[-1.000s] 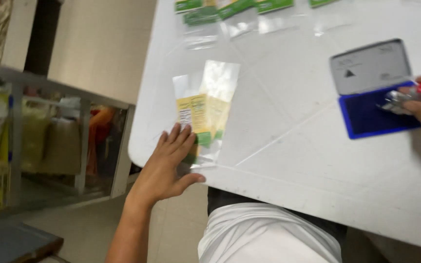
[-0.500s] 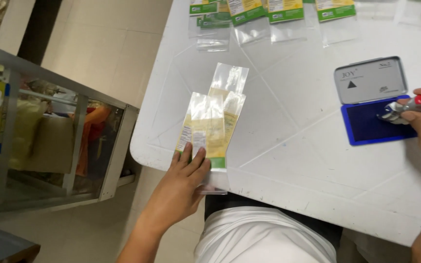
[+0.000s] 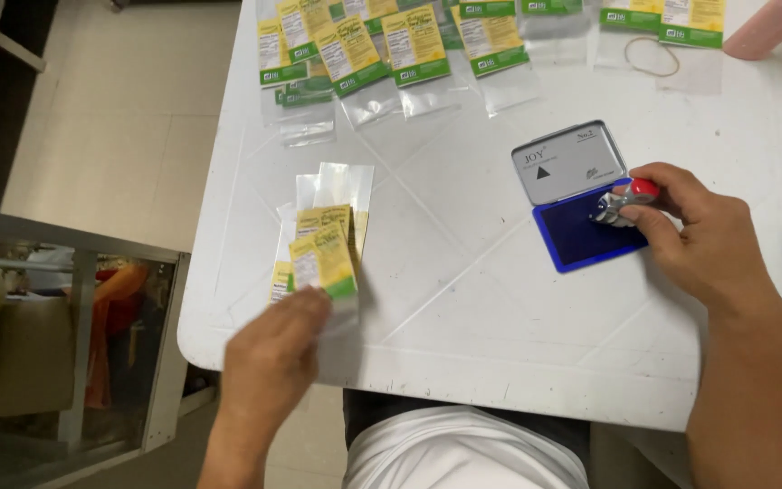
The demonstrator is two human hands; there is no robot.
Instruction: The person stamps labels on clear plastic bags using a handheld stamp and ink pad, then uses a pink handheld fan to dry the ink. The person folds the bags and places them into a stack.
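- We look down on a white plastic table (image 3: 500, 299) with creased surface lines; everything lies on it.
- Along its far edge, a row of clear plastic packets with yellow and green labels (image 3: 409, 45) lies fanned out, well apart from both hands.
- Near the left front edge sits a small stack of the same labelled clear packets (image 3: 323, 258), the top one tilted.
- To the right, an open metal stamp pad tin with a blue ink bed (image 3: 586, 231) rests with its grey lid tipped back.
- Our left hand (image 3: 273, 367) rests its fingers, loosely curled and holding nothing, on the near end of the stack, pinning or sliding the top packet.
- Our right hand (image 3: 703, 231) has its fingers closed around a small red-topped hand stamp (image 3: 622, 201), pressed onto the blue ink.
- We judge this the inking step; the next move calls for carrying the stamp across to the pinned packet.
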